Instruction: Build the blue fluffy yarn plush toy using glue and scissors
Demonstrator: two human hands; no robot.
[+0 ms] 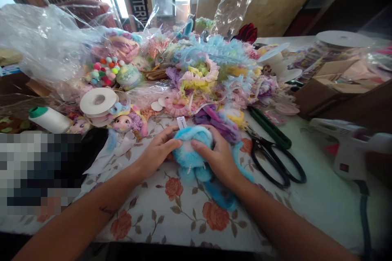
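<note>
Between my two hands is a fluffy blue plush toy (193,151) with a white tag (181,123) standing up at its top. My left hand (162,147) grips its left side, the thumb pressed on the fur. On the opposite side my right hand (219,155) wraps round it, thumb also on the front. Small feet hang at the toy's lower edge, and a darker blue fluffy piece (222,195) lies below, partly under my right wrist. Purple plush fabric (214,122) rests just beyond my right hand.
Black-handled scissors (272,159) and a green cutter (269,126) lie to the right, before a white glue gun (346,147). At left are a ribbon roll (98,101), a thread cone (50,120) and a doll head (125,122). Ruffled trims (202,57) heap up behind; a cardboard box (333,85) stands right.
</note>
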